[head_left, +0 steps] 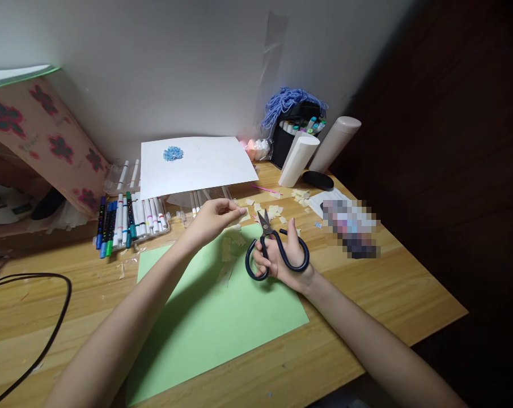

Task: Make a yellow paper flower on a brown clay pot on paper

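In my right hand (284, 260) is a pair of black-handled scissors (265, 226), fingers through the loops, blades slightly parted and pointing away from me. To the left, my left hand (217, 221) pinches a small pale yellow paper piece (244, 215) between thumb and fingertips, close to the scissor tips but apart from them. Beneath both hands lies a light green sheet (213, 334). Several cut yellowish scraps (275, 211) are scattered on the wooden table just past the blades, and a few more rest on the green sheet.
A white sheet (196, 170) bearing a blue crumbly patch lies over several markers (141, 218). Behind stand a black pen holder (282, 144) with blue yarn, a white cylinder (299, 161) and a taller tube (335, 144). A black cable (64, 306) loops at left.
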`<state>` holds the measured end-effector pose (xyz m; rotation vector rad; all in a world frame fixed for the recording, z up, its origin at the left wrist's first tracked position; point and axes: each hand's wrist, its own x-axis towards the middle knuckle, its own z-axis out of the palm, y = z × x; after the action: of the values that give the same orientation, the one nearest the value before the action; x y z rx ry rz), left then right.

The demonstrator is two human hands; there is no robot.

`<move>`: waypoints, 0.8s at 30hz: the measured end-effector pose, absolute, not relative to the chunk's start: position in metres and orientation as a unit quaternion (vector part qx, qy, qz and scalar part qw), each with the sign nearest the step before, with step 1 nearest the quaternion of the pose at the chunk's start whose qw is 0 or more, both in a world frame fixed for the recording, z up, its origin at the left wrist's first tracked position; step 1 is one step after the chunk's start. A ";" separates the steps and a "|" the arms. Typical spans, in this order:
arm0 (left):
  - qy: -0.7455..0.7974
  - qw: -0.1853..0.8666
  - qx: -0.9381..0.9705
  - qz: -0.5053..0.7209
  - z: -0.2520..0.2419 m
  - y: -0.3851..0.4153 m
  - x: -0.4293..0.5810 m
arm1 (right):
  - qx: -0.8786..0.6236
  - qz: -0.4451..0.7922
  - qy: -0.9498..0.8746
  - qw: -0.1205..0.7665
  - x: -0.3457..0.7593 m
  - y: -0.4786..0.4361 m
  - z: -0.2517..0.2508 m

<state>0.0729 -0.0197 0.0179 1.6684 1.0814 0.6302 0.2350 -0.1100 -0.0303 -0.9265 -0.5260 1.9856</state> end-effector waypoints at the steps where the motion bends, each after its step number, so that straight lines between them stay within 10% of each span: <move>1: 0.456 0.498 0.689 0.263 0.017 -0.019 0.072 | -0.351 0.813 -0.199 0.421 0.237 -0.109 -0.026; 9: 0.435 0.493 0.715 0.238 0.012 -0.028 0.079 | -0.442 0.590 -0.263 0.622 0.236 -0.105 -0.032; 24: 0.368 0.573 0.709 0.181 0.015 -0.038 0.087 | -0.466 0.534 -0.385 0.592 0.237 -0.105 -0.030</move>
<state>0.0866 -0.0378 0.0148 1.6632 0.8632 0.4254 0.2370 -0.1047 -0.0305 -1.0845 -0.8950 1.2413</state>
